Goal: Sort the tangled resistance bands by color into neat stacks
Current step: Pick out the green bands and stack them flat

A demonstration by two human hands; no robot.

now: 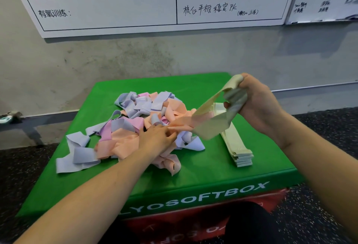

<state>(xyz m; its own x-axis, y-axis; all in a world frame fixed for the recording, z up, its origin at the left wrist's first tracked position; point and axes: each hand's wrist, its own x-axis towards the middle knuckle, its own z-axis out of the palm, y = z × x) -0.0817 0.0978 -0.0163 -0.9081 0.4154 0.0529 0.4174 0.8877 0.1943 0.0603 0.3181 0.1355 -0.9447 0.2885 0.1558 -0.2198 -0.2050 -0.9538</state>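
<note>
A tangled heap of bands in lavender, pink and peach lies on the green soft box. My right hand is raised over the box's right side and grips a pale green band, which stretches down-left toward the heap. My left hand rests on the heap and pinches a peach band where it meets the pale green one. A flat stack of pale green bands lies at the right of the box, partly hidden behind the lifted band.
The green box sits on a red box, on a dark speckled floor. A concrete wall with two whiteboards stands behind. A grey metal frame is at the far left.
</note>
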